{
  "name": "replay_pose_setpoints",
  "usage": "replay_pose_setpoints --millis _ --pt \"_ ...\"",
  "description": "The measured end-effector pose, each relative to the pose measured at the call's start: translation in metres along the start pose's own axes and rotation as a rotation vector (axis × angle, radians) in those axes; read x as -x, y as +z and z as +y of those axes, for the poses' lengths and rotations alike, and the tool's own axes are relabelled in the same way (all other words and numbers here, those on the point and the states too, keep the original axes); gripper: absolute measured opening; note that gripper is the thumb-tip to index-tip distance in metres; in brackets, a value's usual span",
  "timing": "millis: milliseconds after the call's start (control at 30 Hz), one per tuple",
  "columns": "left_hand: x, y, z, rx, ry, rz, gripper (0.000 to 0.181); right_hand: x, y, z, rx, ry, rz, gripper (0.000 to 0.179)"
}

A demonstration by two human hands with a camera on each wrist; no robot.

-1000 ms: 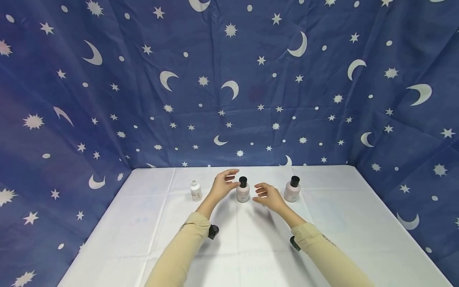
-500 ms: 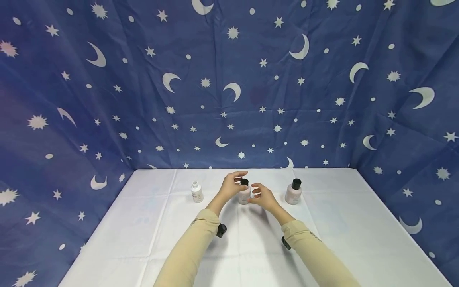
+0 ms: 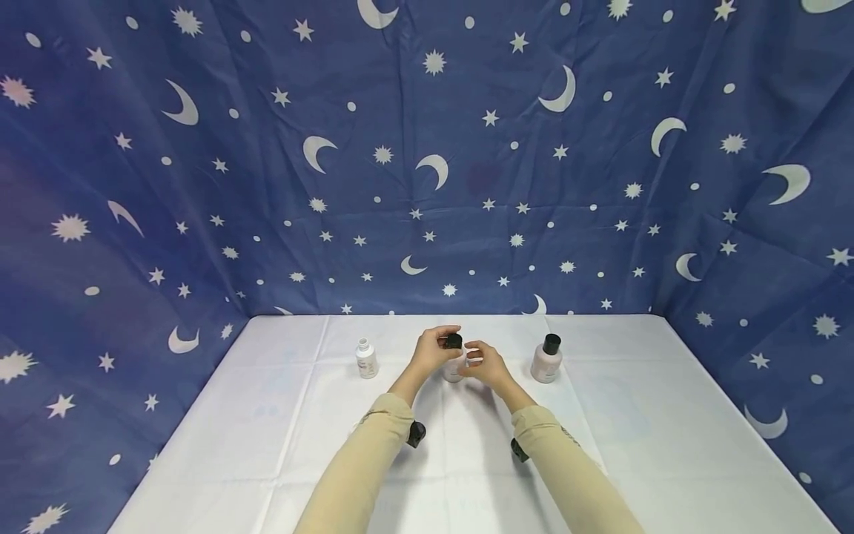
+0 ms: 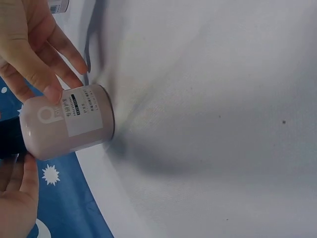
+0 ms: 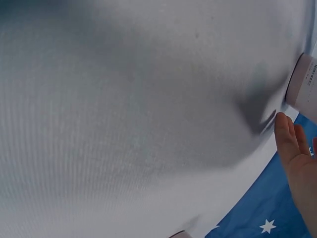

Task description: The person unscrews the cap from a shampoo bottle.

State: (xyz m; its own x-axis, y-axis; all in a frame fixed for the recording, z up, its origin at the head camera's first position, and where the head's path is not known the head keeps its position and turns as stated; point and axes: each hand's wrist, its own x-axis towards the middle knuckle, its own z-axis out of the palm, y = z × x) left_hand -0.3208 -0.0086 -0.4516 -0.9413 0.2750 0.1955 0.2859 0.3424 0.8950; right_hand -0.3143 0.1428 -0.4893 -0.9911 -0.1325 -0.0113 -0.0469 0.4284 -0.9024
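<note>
Your left hand [image 3: 429, 354] pinched the black cap [image 3: 454, 341]; your right hand [image 3: 488, 366] gripped the middle bottle [image 4: 81, 121] (uncapped white bottle [image 3: 366, 360] stood well apart).

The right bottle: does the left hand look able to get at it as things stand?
Probably not directly: the middle bottle and the right hand are between the left hand and the right bottle.

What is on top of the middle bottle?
A black cap tops the middle bottle; in the head view, the left hand partly hides it. Anything beneath the cap is covered.
</note>
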Motion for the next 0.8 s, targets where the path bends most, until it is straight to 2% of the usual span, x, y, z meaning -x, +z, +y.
replay_pose_setpoints --millis 167,433,800 --pt "0.000 0.000 -0.005 -0.031 0.016 0.021 0.038 -0.001 0.009 0.000 0.012 -0.016 -0.018 0.063" --pt "-0.001 -0.002 -0.002 -0.137 0.032 0.021 0.032 -0.002 0.013 -0.001 0.041 -0.046 0.015 0.058" --pt "0.000 -0.003 0.002 -0.147 0.007 0.001 0.033 0.000 0.013 0.002 0.018 -0.055 0.034 0.058"
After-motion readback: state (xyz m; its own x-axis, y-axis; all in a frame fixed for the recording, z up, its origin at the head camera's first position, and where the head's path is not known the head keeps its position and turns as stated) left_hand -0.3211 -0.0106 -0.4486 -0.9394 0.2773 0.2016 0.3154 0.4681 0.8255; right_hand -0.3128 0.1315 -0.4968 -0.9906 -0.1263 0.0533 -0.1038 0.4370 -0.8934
